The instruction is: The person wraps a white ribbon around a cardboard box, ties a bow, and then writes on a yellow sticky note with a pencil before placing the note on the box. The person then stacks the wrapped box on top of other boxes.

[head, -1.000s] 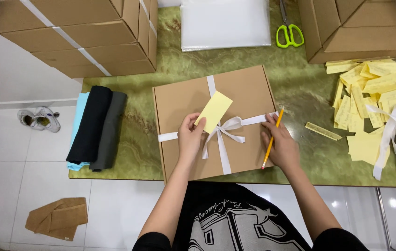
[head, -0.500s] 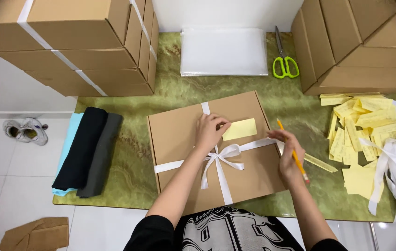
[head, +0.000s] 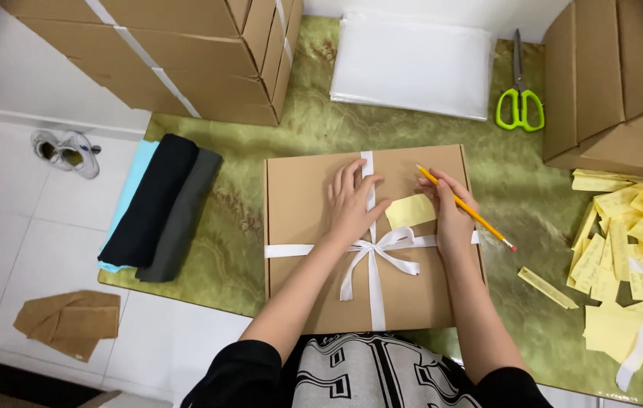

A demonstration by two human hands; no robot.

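Brown cardboard box [head: 314, 249] tied with white ribbon [head: 373, 249]; pale yellow note [head: 410, 211]; orange-yellow pencil [head: 465, 208]; lime-green-handled scissors [head: 519, 106]; green marbled mat [head: 238, 219]; black, grey and light-blue folded cloths [head: 159, 205]; pale yellow slips [head: 623, 249].

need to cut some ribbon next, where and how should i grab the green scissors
Take the green scissors by the two loop handles, which point toward the person. Come from above on the near side with the right hand. They lie flat and closed on the green mat, blades pointing away toward the wall, handles unobstructed.
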